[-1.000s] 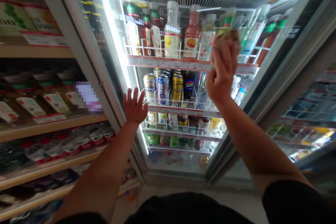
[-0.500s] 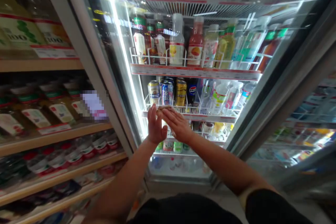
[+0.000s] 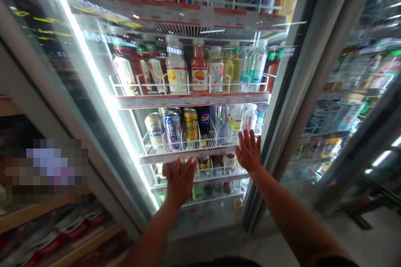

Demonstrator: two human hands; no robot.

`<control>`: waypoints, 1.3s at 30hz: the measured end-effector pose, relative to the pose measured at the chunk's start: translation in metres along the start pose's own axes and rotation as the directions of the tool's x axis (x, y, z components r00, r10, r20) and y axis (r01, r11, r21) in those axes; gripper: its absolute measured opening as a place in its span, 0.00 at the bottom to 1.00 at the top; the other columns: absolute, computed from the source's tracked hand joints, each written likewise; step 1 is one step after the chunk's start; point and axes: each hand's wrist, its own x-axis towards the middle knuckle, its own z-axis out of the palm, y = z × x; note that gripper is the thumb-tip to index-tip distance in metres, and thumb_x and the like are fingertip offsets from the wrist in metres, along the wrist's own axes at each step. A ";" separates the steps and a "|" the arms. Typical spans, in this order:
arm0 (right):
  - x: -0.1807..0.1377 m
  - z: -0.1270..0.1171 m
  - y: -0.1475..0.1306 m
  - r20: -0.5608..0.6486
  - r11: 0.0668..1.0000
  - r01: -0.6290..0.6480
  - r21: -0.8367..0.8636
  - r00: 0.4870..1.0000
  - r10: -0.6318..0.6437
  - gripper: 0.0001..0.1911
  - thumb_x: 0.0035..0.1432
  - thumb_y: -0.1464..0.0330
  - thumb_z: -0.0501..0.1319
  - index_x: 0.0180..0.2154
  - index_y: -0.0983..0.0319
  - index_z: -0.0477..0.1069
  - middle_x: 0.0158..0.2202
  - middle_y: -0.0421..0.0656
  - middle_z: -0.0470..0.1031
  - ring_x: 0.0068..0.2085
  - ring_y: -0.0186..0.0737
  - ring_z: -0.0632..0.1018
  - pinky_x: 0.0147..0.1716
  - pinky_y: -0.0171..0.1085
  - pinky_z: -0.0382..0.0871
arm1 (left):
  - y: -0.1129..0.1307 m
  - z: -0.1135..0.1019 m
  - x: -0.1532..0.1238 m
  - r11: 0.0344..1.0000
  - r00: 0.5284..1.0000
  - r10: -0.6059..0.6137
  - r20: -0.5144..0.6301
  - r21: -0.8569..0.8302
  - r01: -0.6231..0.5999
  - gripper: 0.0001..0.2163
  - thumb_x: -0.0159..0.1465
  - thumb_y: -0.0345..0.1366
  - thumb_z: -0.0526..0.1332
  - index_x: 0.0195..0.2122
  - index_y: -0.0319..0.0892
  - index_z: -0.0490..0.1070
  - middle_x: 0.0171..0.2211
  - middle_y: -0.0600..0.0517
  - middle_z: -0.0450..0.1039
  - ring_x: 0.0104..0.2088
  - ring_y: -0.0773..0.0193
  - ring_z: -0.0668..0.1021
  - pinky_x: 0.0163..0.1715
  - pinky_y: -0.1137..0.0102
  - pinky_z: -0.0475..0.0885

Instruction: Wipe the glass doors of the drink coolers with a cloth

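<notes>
In front of a lit drinks fridge, both my hands are raised and apart. My left hand is open and somewhat blurred, its fingers spread before the lower shelves, nothing visible in it. My right hand is held up, open and empty, fingers stretched toward the fridge's right side. Whether either palm touches the glass I cannot tell. Behind the hands, a wire shelf carries a silver can, a blue can, a gold can, a dark Pepsi bottle and clear bottles.
Above, a shelf rail fronts a row of juice bottles. A metal door frame slants along the right, with another stocked fridge beyond. At left stand a bright light strip and wooden shelves. Reflections show on the glass.
My hands, earlier close together at the middle shelf, have separated: the right toward the right frame, the left lower. The view has turned rightward, so the fridge sits further left.
</notes>
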 end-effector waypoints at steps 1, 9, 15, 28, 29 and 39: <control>-0.006 0.004 0.002 -0.019 1.000 0.008 -0.011 1.000 -0.008 0.39 0.68 0.65 0.55 0.74 0.55 0.39 0.71 0.48 0.57 0.73 0.49 0.51 0.74 0.57 0.35 | -0.007 -0.002 0.009 1.000 1.000 0.011 -0.016 0.010 -0.011 0.36 0.66 0.31 0.56 0.73 0.58 0.45 0.65 0.55 0.65 0.74 0.57 0.46 0.74 0.46 0.34; -0.012 0.009 -0.003 -0.057 0.998 0.013 -0.060 0.998 -0.016 0.38 0.67 0.65 0.53 0.74 0.57 0.42 0.69 0.48 0.62 0.73 0.47 0.54 0.74 0.52 0.35 | -0.071 -0.077 0.237 0.984 0.899 -0.175 -0.401 -0.040 0.174 0.30 0.70 0.41 0.55 0.70 0.43 0.47 0.74 0.45 0.36 0.74 0.40 0.44 0.70 0.36 0.46; -0.014 0.010 0.000 -0.035 1.000 -0.024 0.008 0.999 0.025 0.38 0.67 0.66 0.54 0.73 0.53 0.42 0.69 0.46 0.62 0.71 0.50 0.59 0.74 0.55 0.37 | -0.048 -0.083 0.307 0.960 0.920 -0.250 -0.300 -0.199 0.196 0.20 0.74 0.48 0.48 0.58 0.40 0.61 0.63 0.44 0.59 0.72 0.47 0.54 0.70 0.40 0.45; -0.010 0.006 -0.001 -0.102 0.997 0.027 -0.069 0.994 -0.034 0.36 0.67 0.65 0.54 0.73 0.59 0.45 0.70 0.48 0.62 0.73 0.46 0.53 0.73 0.50 0.39 | 0.040 0.014 0.007 0.968 0.968 0.247 0.043 -0.056 -0.245 0.28 0.63 0.23 0.59 0.63 0.53 0.68 0.66 0.54 0.65 0.72 0.57 0.56 0.73 0.55 0.54; -0.010 0.006 -0.001 -0.106 0.998 0.025 -0.064 0.994 -0.032 0.36 0.67 0.65 0.54 0.73 0.60 0.46 0.70 0.48 0.62 0.74 0.46 0.53 0.73 0.50 0.39 | 0.034 0.011 0.017 0.968 0.967 0.250 0.045 -0.041 -0.249 0.28 0.64 0.23 0.59 0.64 0.52 0.67 0.67 0.54 0.64 0.72 0.57 0.55 0.73 0.55 0.53; -0.010 0.004 -0.001 -0.123 0.999 0.040 -0.036 0.991 -0.045 0.36 0.68 0.66 0.54 0.73 0.60 0.46 0.69 0.49 0.64 0.73 0.48 0.56 0.72 0.50 0.41 | -0.019 -0.043 0.208 0.994 0.933 -0.104 -0.345 -0.018 0.104 0.26 0.71 0.25 0.49 0.70 0.41 0.56 0.75 0.48 0.39 0.74 0.51 0.37 0.72 0.45 0.45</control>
